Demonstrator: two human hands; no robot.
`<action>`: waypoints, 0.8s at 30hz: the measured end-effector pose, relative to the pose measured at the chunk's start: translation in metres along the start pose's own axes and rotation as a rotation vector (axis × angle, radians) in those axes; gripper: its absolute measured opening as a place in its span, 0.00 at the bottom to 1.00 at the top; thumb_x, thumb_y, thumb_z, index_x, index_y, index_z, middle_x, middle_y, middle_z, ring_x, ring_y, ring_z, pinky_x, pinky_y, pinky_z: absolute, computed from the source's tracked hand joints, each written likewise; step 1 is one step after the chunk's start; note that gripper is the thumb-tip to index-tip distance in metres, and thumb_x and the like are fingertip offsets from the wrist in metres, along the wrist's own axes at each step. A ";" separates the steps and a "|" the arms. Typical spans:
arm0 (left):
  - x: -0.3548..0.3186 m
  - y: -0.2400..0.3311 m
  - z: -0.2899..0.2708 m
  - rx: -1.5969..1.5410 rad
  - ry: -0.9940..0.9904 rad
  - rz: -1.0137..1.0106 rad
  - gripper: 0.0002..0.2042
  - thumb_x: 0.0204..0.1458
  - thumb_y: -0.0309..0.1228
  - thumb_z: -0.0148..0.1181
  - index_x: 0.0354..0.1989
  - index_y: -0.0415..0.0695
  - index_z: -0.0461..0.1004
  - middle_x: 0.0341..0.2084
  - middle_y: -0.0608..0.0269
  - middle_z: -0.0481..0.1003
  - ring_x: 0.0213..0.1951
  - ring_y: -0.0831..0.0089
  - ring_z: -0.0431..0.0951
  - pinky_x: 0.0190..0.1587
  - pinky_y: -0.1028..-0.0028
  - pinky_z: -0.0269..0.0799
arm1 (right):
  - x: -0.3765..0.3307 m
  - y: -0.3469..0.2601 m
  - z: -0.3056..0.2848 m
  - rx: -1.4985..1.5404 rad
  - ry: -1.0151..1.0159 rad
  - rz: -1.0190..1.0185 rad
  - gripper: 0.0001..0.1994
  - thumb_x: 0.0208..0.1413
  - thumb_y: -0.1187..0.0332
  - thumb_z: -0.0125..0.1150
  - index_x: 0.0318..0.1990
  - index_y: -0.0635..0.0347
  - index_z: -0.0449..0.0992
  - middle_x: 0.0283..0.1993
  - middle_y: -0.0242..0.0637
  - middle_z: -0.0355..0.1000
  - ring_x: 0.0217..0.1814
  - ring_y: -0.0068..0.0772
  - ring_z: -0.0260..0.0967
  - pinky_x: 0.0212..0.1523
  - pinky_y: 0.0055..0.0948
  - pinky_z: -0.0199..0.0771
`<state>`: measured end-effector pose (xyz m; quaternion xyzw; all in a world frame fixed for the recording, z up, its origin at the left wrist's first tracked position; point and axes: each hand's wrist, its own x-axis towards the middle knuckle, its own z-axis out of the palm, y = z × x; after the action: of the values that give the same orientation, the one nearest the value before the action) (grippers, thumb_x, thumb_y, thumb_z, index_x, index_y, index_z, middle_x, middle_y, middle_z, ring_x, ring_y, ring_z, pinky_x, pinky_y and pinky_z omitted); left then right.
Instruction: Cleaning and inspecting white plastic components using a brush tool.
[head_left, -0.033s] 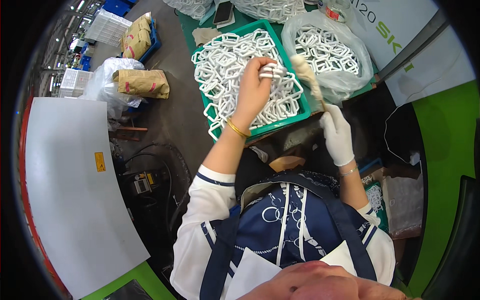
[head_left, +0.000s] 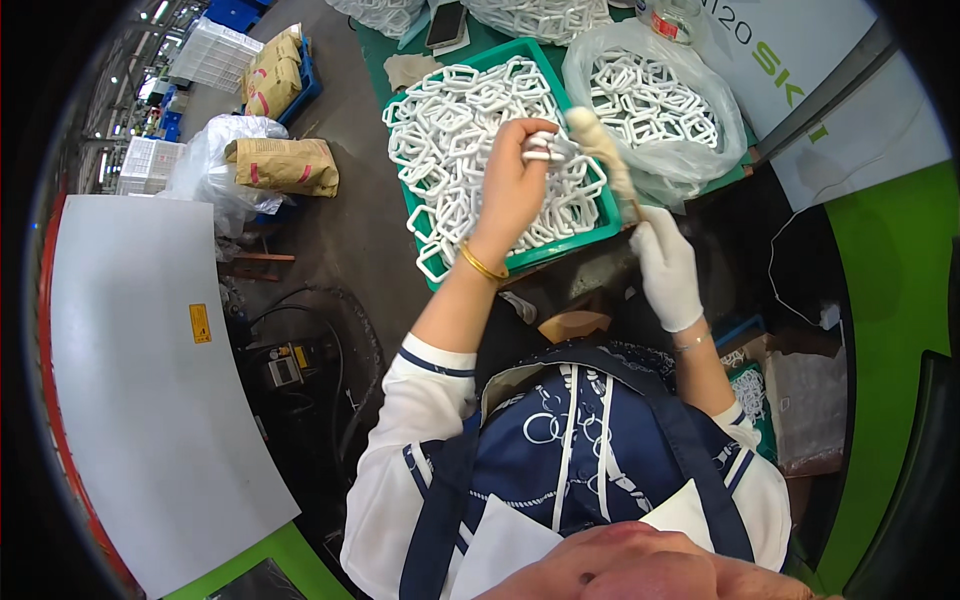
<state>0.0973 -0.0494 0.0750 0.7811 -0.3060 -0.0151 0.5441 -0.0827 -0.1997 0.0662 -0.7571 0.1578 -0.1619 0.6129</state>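
My bare left hand [head_left: 512, 185], fingers curled, grips several white plastic links [head_left: 543, 147] above a green tray [head_left: 549, 82]. Loose links of the same white, angular kind [head_left: 440, 135] fill that tray to its rim. In my white-gloved right hand [head_left: 668, 270] is a thin stick wrapped in cream-coloured fabric [head_left: 612, 165]. Its padded end points up and leftward, close beside the held links; whether they touch I cannot tell. The gloved fingers close round the stick's bare lower end.
Right of the tray, a clear plastic bag [head_left: 690, 172] holds more links. A phone [head_left: 446, 26], a crumpled cloth [head_left: 410, 70] and a clear jar [head_left: 672, 20] lie at the table's back. Paper sacks [head_left: 290, 167] stand on the left; a pale panel [head_left: 140, 370] is nearer.
My right hand and the padded stick have shifted left, bringing its end nearer the held links. My left hand has moved slightly right and down, still gripping them.
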 end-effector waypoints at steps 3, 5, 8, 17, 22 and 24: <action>-0.017 0.008 0.023 -0.077 0.068 0.020 0.13 0.60 0.17 0.44 0.51 0.37 0.69 0.42 0.61 0.75 0.43 0.76 0.75 0.48 0.75 0.72 | 0.004 -0.004 0.020 -0.140 -0.078 -0.117 0.13 0.67 0.70 0.48 0.53 0.64 0.72 0.27 0.32 0.66 0.28 0.20 0.62 0.33 0.24 0.66; -0.024 0.023 0.029 -0.434 0.173 -0.205 0.13 0.61 0.18 0.43 0.52 0.38 0.68 0.41 0.60 0.75 0.43 0.74 0.75 0.49 0.73 0.72 | 0.008 -0.008 0.020 -0.123 -0.059 -0.041 0.13 0.66 0.70 0.48 0.54 0.64 0.72 0.27 0.32 0.65 0.28 0.20 0.61 0.33 0.24 0.66; -0.034 0.031 0.034 -1.071 0.197 -0.304 0.12 0.60 0.18 0.42 0.49 0.38 0.69 0.42 0.59 0.73 0.45 0.73 0.74 0.50 0.72 0.70 | 0.016 -0.016 0.023 0.011 0.008 0.075 0.14 0.64 0.69 0.53 0.54 0.65 0.72 0.28 0.28 0.65 0.29 0.18 0.60 0.34 0.22 0.66; -0.044 0.055 0.056 -0.653 0.120 -0.232 0.11 0.64 0.20 0.46 0.52 0.40 0.71 0.44 0.62 0.75 0.46 0.74 0.75 0.50 0.75 0.70 | 0.025 -0.043 0.007 0.132 -0.105 0.125 0.14 0.56 0.63 0.64 0.39 0.66 0.73 0.28 0.25 0.64 0.31 0.15 0.55 0.33 0.21 0.63; -0.041 0.053 0.039 -0.309 -0.257 -0.231 0.15 0.61 0.16 0.42 0.54 0.38 0.70 0.48 0.57 0.76 0.48 0.73 0.75 0.54 0.73 0.70 | 0.020 -0.028 -0.002 0.619 -0.315 0.284 0.11 0.63 0.64 0.58 0.36 0.65 0.72 0.28 0.23 0.64 0.30 0.13 0.56 0.31 0.20 0.61; -0.046 0.046 0.048 -0.852 -0.141 -0.435 0.14 0.62 0.18 0.44 0.54 0.38 0.71 0.50 0.57 0.76 0.49 0.71 0.76 0.53 0.72 0.71 | 0.022 -0.030 0.001 0.512 -0.256 0.276 0.09 0.65 0.64 0.55 0.41 0.63 0.72 0.29 0.21 0.64 0.27 0.10 0.54 0.28 0.17 0.56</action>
<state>0.0217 -0.0770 0.0809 0.5316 -0.1382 -0.3056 0.7778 -0.0615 -0.2021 0.0960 -0.5639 0.1347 -0.0147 0.8146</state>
